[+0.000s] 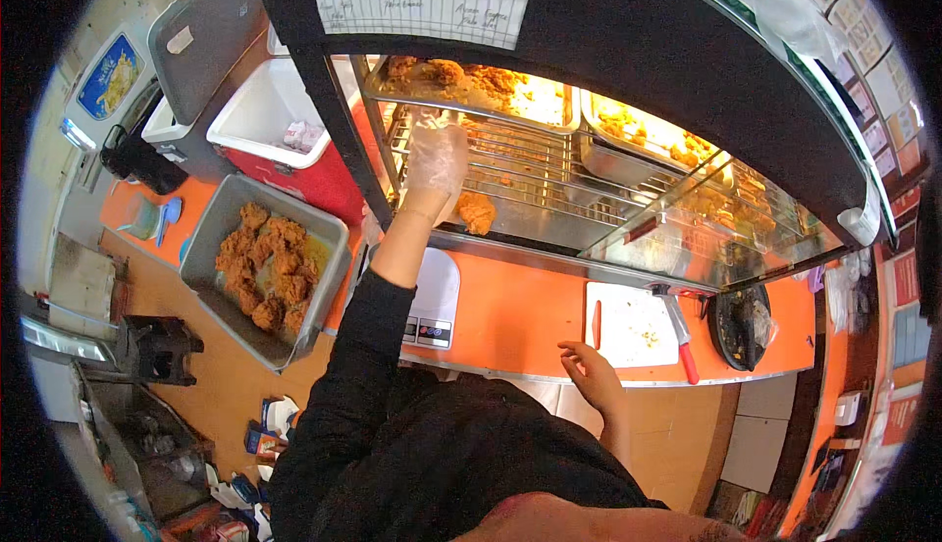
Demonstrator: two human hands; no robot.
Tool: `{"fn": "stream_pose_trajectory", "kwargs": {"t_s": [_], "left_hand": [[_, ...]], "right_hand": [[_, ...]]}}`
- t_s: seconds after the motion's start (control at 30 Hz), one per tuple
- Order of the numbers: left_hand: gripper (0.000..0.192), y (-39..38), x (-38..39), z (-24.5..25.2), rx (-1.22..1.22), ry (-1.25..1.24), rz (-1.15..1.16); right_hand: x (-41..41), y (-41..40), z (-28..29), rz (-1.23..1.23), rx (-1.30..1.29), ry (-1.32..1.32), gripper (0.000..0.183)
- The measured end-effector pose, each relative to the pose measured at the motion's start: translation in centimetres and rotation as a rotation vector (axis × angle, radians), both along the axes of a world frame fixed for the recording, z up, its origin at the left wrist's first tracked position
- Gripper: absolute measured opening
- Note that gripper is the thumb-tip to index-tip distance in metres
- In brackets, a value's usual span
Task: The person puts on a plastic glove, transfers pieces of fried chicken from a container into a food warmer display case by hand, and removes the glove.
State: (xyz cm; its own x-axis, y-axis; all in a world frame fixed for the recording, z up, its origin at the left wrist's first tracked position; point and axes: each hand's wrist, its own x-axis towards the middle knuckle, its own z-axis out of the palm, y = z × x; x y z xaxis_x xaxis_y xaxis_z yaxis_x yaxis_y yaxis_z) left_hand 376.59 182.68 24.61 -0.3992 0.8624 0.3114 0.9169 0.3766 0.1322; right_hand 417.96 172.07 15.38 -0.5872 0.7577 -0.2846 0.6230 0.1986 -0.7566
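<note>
My left hand [436, 152], in a clear plastic glove, reaches inside a lit glass food warmer, its fingertips by the front edge of the upper tray of fried chicken [427, 89]. What its fingers touch is hidden. A piece of fried chicken [476, 212] lies just right of the wrist, low in the warmer. My right hand [589, 367] is bare, hanging over the counter's front edge with loosely spread fingers and nothing in it. Left of my left arm stands a grey tub [193, 255] holding several fried chicken pieces [268, 262].
A kitchen scale [440, 299] sits below the warmer. On the orange counter [508, 306] are a white cutting board [633, 329], a red-handled knife [684, 347] and a black mortar [725, 336]. An uncovered red cooler [294, 178] stands behind the tub. The warmer's metal frame surrounds my left arm.
</note>
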Motion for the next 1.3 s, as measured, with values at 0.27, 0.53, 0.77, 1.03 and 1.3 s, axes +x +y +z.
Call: {"fn": "stream_pose_trajectory", "kwargs": {"t_s": [0.27, 0.53, 0.77, 1.03, 1.3], "left_hand": [[0.015, -2.9, -0.4, -1.4, 0.379, 0.273, -0.137], [0.030, -23.4, -8.4, -8.5, 0.755, -0.291, 0.341], [0.055, -30.7, -20.4, -18.6, -0.315, -0.522, 0.655], [0.089, -29.3, -17.8, -18.9, -0.554, -0.364, 0.757], [0.061, -30.4, -8.1, -5.4, 1.428, -1.889, 0.231]], "right_hand": [[-2.2, 0.9, 0.2, 0.082, -0.027, -0.023, 0.032], [-5.3, 3.0, 0.2, 0.204, -0.019, -0.058, 0.033], [-8.0, 3.8, -0.9, 0.350, 0.008, 0.003, 0.033], [-8.8, 3.4, 0.6, 0.319, -0.002, -0.001, 0.033], [-7.5, 3.4, 0.3, 0.243, 0.015, 0.000, 0.033]]}}
